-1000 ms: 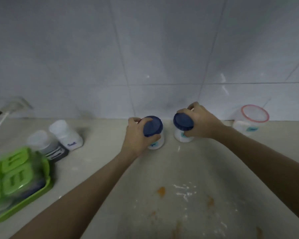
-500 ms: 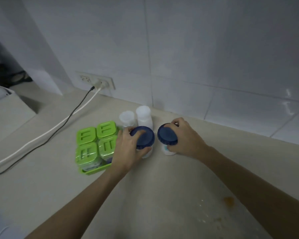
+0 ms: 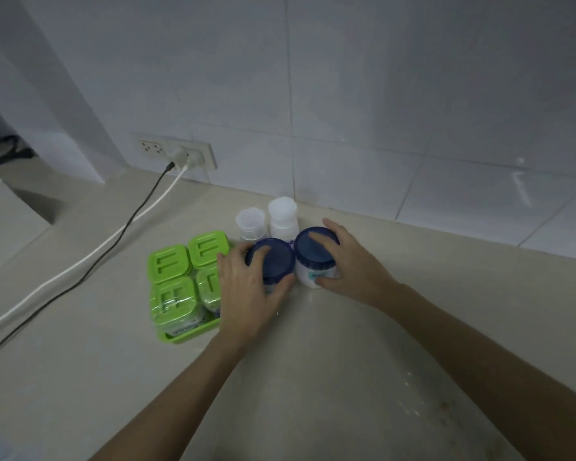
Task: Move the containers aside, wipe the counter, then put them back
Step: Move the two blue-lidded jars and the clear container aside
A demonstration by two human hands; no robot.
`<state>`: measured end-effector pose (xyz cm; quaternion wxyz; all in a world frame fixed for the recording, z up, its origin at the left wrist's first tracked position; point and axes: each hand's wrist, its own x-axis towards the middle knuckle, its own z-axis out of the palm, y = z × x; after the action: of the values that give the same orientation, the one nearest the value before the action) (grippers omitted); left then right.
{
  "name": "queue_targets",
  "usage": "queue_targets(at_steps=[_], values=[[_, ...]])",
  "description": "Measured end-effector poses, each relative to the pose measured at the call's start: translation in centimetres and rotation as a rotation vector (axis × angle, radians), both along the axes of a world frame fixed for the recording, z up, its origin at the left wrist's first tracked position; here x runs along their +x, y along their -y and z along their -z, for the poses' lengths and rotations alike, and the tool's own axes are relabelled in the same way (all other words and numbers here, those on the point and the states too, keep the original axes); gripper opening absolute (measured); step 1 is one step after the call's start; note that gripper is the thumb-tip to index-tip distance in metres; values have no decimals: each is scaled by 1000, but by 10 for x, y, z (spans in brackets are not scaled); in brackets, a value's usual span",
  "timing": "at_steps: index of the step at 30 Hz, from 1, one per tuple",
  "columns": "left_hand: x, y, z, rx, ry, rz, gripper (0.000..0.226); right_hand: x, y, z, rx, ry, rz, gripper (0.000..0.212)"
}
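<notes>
While both hands were clamped on jars, the head view showed the moving-aside step near its end. The left hand was wrapped around the left blue-lidded jar, thumb at the near side and fingers curled over the lid's far-left rim. The right hand held the right blue-lidded jar the same way, fingers lying across the lid and thumb pressed on the white wall below. The two jars stood side by side, lids almost touching, just right of the green tray of green-lidded boxes and just near of two white bottles by the tiled wall. Whether their bases rested on the counter or hung slightly above it could not be told.

To finish well, I judged each jar should be lowered flat before the grip loosened, since holding mainly by the lid risks a tilt or a loose cap. The left jar sat tight against the tray, so easing it down without nudging the boxes mattered. Faint white specks and brownish marks lay at the near right of the counter, which is likely where the wiping belongs. A white cable and a black cable trailed far left, well apart from the jars.
</notes>
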<state>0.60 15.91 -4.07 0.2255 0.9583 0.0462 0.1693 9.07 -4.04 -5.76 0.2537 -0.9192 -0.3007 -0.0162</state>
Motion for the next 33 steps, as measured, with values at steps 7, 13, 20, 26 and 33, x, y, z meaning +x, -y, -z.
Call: queue_targets(at_steps=[7,13,20,26,33], values=[[-65,51,28,-125,30,385,20,-55,90,10,23,93,163,38],[-34,176,54,-127,-120,620,24,-91,241,15,-71,63,432,37],[25,321,58,49,-95,804,21,-70,392,0,-128,140,827,56],[52,402,68,228,-178,740,47,-21,462,8,-211,157,962,71],[50,419,87,309,-171,646,50,-6,487,25,-118,203,1025,65]])
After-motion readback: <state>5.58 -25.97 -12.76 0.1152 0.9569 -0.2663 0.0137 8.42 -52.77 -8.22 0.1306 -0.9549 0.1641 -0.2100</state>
